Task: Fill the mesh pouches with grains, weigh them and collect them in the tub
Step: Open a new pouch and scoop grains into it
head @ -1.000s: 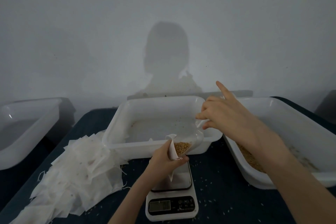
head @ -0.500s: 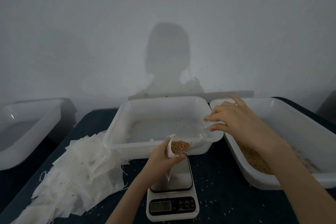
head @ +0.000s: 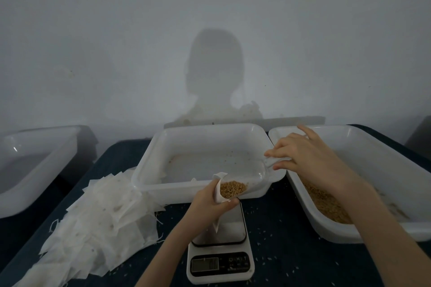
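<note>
In left hand (head: pixel 211 202): mesh pouch (head: pixel 221 193), gripped at mouth, held open over scale (head: pixel 220 249). Pinched in right hand (head: pixel 310 161): handle of clear scoop (head: pixel 254 182), tipped with grains (head: pixel 233 189) at pouch mouth. Beyond both hands: middle tub (head: pixel 200 163), nearly bare. Under right forearm: right tub (head: pixel 363 179) with grains. Left of left arm: heap of loose pouches (head: pixel 98 226) on dark table (head: pixel 284 240). Further left: another tub (head: pixel 35 165). Scale display unreadable.
</note>
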